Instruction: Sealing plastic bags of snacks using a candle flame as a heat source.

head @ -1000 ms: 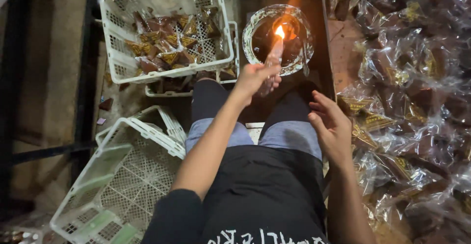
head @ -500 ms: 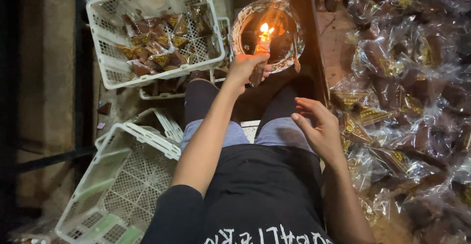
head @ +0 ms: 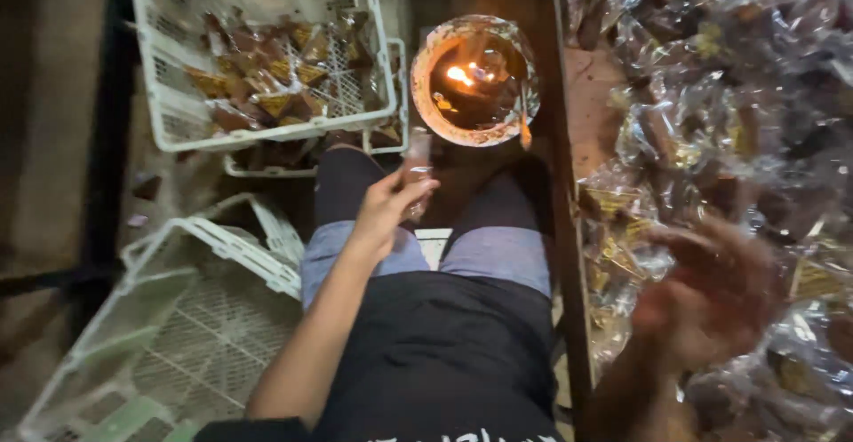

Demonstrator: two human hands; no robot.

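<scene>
Item: small clear packet (head: 418, 168), pinched in my left hand (head: 384, 211) above my knees, just near of the flame bowl (head: 474, 80). My right hand (head: 711, 295), blurred, apparently spread, reached into the wrapped heap (head: 711, 95) at right. Filled crate (head: 258, 51) far left.

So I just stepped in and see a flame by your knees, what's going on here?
A seated person holds a small clear packet in the left hand, a little short of a round bowl with a flame burning in it. The right hand, blurred, is over a heap of wrapped packets. A white crate with more packets sits to the left.
</scene>
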